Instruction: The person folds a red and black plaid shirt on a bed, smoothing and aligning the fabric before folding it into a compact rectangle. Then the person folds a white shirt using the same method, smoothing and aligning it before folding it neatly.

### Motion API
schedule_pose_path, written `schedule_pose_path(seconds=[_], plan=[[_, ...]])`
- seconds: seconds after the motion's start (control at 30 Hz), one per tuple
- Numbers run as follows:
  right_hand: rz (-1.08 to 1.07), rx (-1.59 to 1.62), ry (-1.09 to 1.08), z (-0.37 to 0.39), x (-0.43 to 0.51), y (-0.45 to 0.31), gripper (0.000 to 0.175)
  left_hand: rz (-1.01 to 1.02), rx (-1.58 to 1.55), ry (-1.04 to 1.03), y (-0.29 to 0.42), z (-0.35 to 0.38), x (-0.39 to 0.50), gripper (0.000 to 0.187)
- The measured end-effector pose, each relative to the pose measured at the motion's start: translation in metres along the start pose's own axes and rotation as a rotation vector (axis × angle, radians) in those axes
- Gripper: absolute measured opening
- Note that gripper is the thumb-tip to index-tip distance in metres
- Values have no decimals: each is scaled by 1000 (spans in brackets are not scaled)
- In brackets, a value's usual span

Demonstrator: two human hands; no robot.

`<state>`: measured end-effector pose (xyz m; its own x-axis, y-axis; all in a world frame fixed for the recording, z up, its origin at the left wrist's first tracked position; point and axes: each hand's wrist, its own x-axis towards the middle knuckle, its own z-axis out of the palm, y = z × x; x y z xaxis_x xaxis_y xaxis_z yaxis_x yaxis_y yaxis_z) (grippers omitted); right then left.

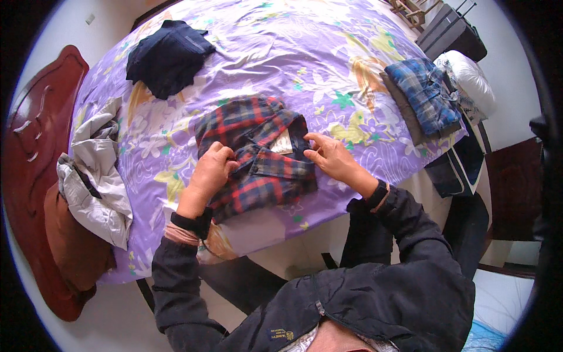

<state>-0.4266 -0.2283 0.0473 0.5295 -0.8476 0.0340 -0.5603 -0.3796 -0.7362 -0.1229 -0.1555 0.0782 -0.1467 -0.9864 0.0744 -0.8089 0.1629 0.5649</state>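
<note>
A folded red, navy and grey plaid shirt [275, 182] lies in front of me on the bed, its collar to the right. Inside the collar a pale label [282, 143] shows. My left hand [215, 165] is over the shirt's left part, fingers curled down at the fabric; whether they pinch it is hidden. At the collar's right edge is my right hand [332, 158], thumb and forefinger apart, with nothing held between them.
A purple floral bedsheet [264, 75] covers the bed. Dark folded clothing [171, 57] lies at the far left, a crumpled light-grey garment [99, 176] by the red-brown headboard [39, 176]. A folded blue plaid shirt [424, 94] rests at the right edge, near a suitcase [453, 37].
</note>
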Motion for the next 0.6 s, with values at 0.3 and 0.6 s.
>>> schedule_pose_path(seconds=[0.3, 0.6], plan=[[269, 220, 18, 14, -10, 14, 50, 192, -114, -194, -25, -12, 19, 21], [209, 1376, -465, 37, -42, -13, 80, -193, -109, 86, -31, 38, 13, 23]])
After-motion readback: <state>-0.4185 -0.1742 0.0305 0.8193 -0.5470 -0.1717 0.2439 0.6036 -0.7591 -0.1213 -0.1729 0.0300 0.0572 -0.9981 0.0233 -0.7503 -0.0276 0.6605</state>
